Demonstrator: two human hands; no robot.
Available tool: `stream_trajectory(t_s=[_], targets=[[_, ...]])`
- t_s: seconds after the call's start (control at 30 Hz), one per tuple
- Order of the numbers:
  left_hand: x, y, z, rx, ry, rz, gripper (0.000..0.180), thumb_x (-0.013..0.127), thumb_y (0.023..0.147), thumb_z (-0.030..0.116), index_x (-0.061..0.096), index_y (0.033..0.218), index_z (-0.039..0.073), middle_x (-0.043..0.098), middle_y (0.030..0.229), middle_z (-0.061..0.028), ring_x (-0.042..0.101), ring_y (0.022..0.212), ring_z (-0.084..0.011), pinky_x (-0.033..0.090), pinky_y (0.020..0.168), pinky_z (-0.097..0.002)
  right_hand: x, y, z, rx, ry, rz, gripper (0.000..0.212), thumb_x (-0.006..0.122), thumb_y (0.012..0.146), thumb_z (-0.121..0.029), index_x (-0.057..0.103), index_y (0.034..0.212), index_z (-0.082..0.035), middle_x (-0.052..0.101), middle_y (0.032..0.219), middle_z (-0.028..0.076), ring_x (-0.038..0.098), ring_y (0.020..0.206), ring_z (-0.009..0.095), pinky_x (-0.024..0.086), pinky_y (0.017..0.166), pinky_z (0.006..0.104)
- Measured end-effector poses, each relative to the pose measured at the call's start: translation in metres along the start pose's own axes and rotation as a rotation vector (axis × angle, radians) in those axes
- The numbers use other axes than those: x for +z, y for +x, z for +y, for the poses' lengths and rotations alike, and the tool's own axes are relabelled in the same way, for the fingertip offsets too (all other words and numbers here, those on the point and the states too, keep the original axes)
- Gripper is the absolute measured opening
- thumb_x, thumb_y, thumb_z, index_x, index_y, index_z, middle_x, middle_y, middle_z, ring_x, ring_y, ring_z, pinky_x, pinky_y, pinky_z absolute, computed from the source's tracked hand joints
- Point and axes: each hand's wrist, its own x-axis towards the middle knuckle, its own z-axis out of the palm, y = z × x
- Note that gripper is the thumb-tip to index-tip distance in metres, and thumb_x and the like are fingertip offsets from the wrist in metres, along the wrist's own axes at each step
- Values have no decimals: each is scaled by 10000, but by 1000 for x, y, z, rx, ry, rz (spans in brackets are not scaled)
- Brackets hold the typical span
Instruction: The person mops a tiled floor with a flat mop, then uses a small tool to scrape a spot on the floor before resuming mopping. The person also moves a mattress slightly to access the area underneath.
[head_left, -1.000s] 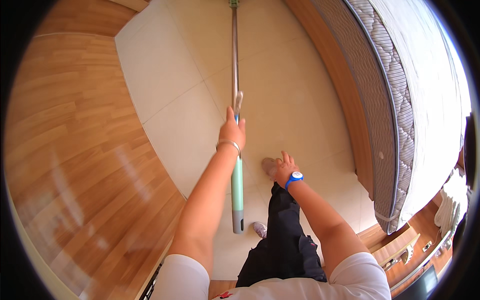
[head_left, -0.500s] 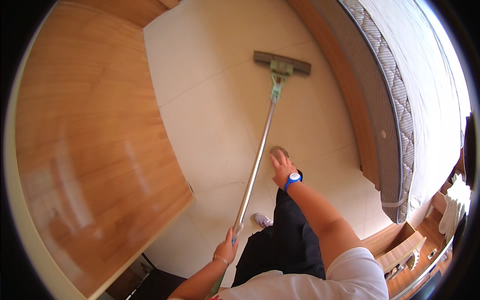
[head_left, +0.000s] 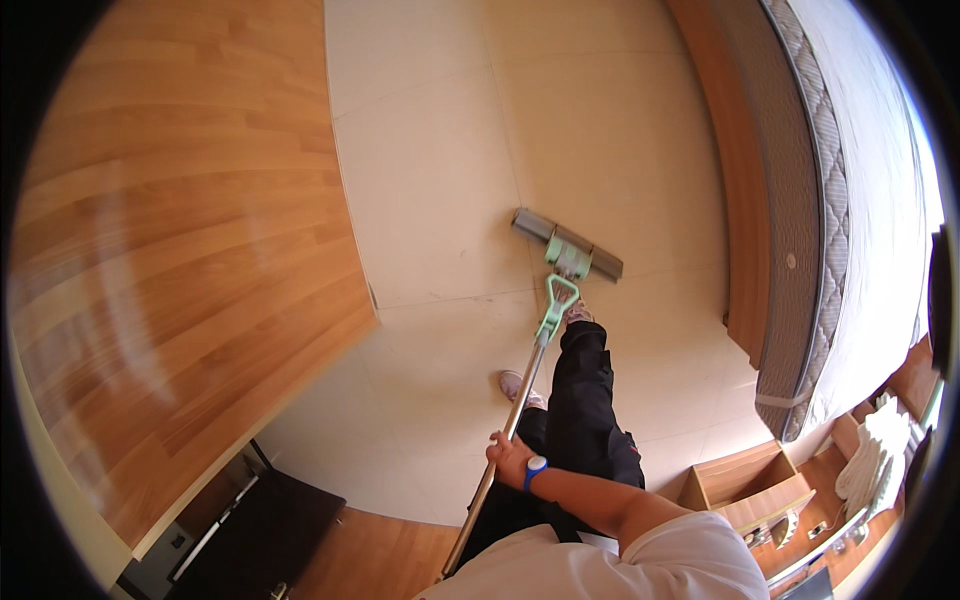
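Note:
A sponge mop (head_left: 568, 256) with a pale green frame and a long metal pole rests its wide grey head on the tiled floor, just ahead of my forward foot. The head lies at a slant, its left end farther away. My right hand (head_left: 511, 459), wearing a blue watch (head_left: 536, 466) at the wrist, is closed around the middle of the pole. From there the pole runs down to the lower edge of the picture. My left hand is out of sight.
A glossy wooden surface (head_left: 220, 220) fills the left side. A bed with a plastic-covered mattress (head_left: 830, 230) stands on the right. Near its foot an open wooden drawer (head_left: 740, 480) juts out, with white cloths (head_left: 872, 460) beyond. A dark panel (head_left: 265, 530) lies at lower left.
The mop head has come back toward my feet and turned to a slant. My right hand, free and spread before, has come down onto the pole. My left hand has left the view.

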Motion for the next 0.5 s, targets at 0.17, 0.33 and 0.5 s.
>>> stream_trajectory(t_s=[0.17, 0.33, 0.5], targets=[[5, -4, 31, 82, -24, -41, 456, 487, 852, 432, 447, 1135, 76, 608, 789, -240, 582, 740, -432, 450, 625, -486, -112, 53, 60, -17, -46, -14, 327, 687, 640, -185, 532, 918, -111, 437, 1148, 183, 545, 903, 379, 488, 769, 435], [-65, 49, 198, 415, -11, 153, 418, 480, 860, 437, 501, 993, 41, 604, 769, -227, 580, 730, -418, 455, 621, -469, -264, 146, 150, 29, -625, 163, 340, 576, 726, -150, 510, 1057, -105, 406, 1226, 170, 574, 885, 339, 503, 719, 407], [-129, 95, 385, 848, -125, 282, 425, 473, 880, 366, 453, 1096, 0, 598, 774, -225, 576, 728, -405, 456, 633, -451, -433, 210, 188, 393, -752, 173, 502, 545, 795, -215, 403, 1267, -116, 243, 1407, 91, 487, 1069, 361, 465, 842, 423]])
